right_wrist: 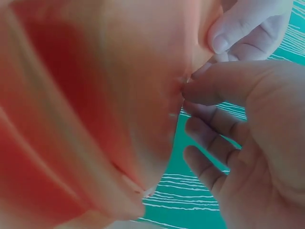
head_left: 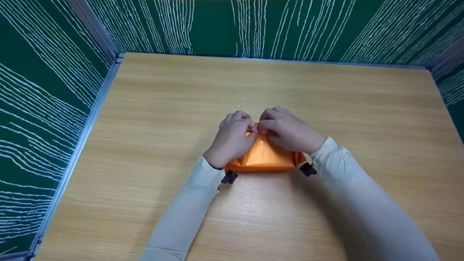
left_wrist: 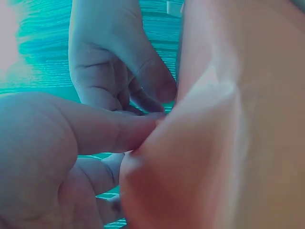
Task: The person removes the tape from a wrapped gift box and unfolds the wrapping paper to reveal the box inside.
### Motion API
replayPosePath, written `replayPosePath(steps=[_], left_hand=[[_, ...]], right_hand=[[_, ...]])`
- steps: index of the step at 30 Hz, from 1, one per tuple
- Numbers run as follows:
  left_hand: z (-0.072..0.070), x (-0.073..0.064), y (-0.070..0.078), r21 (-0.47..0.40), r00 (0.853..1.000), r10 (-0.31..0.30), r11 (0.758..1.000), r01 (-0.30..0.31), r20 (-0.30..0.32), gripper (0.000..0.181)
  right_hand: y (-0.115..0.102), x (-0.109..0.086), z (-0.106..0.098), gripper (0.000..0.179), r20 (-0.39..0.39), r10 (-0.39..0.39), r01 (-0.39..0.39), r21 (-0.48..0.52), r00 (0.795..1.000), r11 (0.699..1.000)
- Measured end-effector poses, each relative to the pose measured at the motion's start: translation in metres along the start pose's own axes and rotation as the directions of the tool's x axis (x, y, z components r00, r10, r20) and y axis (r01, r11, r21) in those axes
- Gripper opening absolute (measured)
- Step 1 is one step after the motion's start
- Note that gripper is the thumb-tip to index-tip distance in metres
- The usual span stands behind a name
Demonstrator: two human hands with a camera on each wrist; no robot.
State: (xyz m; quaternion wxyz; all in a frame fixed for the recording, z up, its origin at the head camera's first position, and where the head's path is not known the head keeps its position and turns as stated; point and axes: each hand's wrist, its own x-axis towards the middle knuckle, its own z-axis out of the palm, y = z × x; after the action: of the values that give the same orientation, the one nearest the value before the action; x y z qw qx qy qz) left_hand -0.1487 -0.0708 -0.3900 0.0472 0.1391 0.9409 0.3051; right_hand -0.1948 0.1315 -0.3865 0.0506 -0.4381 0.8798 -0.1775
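Observation:
A shiny orange bag (head_left: 266,157) stands puffed out on the table between two forearms in pale sleeves. At its upper edge, the left hand (head_left: 233,137) pinches the thin material between thumb and fingers. Close beside it, the right hand (head_left: 291,130) pinches the same edge, the fingertips of both hands nearly meeting. In the left wrist view, the left thumb (left_wrist: 109,129) presses on the bag's rim (left_wrist: 152,126). The right wrist view shows the right thumb and index finger at the edge, the other fingers (right_wrist: 205,133) apart from the bag. What the bag contains is hidden.
The wooden table (head_left: 174,90) spreads around the bag. Green panels (head_left: 214,32) with white wavy lines border its back and sides. Tiny white specks lie beyond the hands. A small black device (head_left: 308,169) sits under the right wrist, another (head_left: 229,177) under the left.

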Motion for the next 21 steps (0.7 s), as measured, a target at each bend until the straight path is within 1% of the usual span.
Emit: replayPosePath(steps=[5, 11, 13, 17, 21], left_hand=[[-0.0006, -0.0007, 0.0002, -0.005, 1.000, -0.021, 1.000, 0.021, 0.015, 0.010], [0.0017, -0.0004, -0.0008, -0.027, 0.999, -0.007, 1.000, 0.008, 0.044, 0.012], [0.0018, -0.0003, -0.0016, -0.019, 0.999, 0.003, 1.000, -0.002, 0.045, 0.012], [0.0019, 0.0000, -0.0038, 0.014, 0.998, 0.001, 1.000, -0.002, 0.061, 0.010], [0.0001, 0.0001, -0.0049, 0.029, 0.996, -0.006, 1.000, 0.003, 0.093, 0.009]], right_hand=[[0.0008, 0.0006, -0.0003, 0.020, 0.004, 0.017, -0.017, 0.012, 1.000, 1.000], [0.0003, 0.0028, 0.0028, 0.015, 0.000, 0.046, -0.046, -0.029, 0.999, 0.999], [-0.0002, 0.0037, 0.0038, 0.014, 0.003, 0.067, -0.067, -0.048, 0.998, 0.997], [-0.0010, 0.0052, 0.0042, 0.015, 0.025, 0.110, -0.107, -0.089, 0.994, 0.990], [-0.0011, 0.0065, 0.0020, 0.015, 0.050, 0.122, -0.117, -0.097, 0.991, 0.988]])
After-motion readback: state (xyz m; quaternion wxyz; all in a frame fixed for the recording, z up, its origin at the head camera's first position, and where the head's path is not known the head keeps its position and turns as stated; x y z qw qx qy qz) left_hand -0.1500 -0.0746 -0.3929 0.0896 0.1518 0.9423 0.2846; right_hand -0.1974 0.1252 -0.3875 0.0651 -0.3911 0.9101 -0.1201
